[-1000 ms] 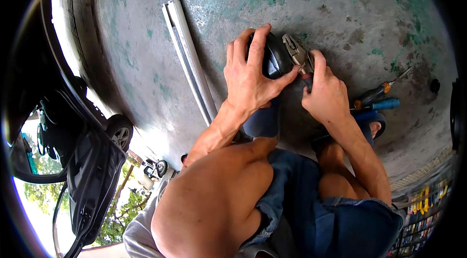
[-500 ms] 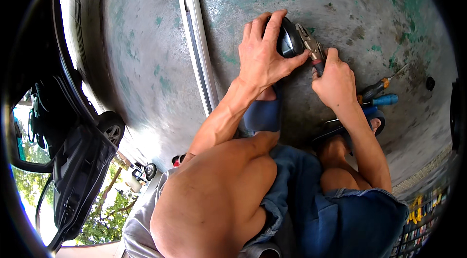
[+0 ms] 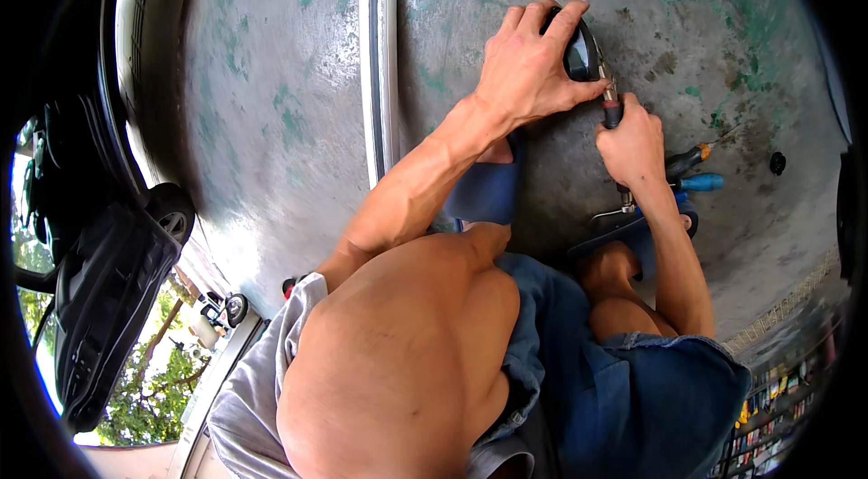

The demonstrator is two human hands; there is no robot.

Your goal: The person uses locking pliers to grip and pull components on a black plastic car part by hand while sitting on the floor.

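Note:
My left hand point(image 3: 529, 63) is wrapped round a black, rounded object point(image 3: 580, 54) with a glossy face, its fingers over the top and left side and its thumb at the lower edge by the pliers. My right hand point(image 3: 631, 143) grips the red-and-black handles of metal pliers point(image 3: 612, 113), whose jaws meet the right edge of the black object and are partly hidden by my left thumb. Just right of my right hand lie a screwdriver point(image 3: 685, 163) with a black-and-orange handle and a blue-handled tool point(image 3: 701, 182). A bent metal tool point(image 3: 613, 213) lies below that hand.
A long silver rail point(image 3: 380, 45) lies on the stained concrete floor point(image 3: 253, 72) to the left. A small black part point(image 3: 778, 164) is at the right. A black vehicle point(image 3: 113, 298) stands at the far left, a rack of tools point(image 3: 773, 407) at the lower right.
Both hands, with the black object and pliers, have shifted up and to the right in the picture. The rail and vehicle also appear shifted, so the view has moved.

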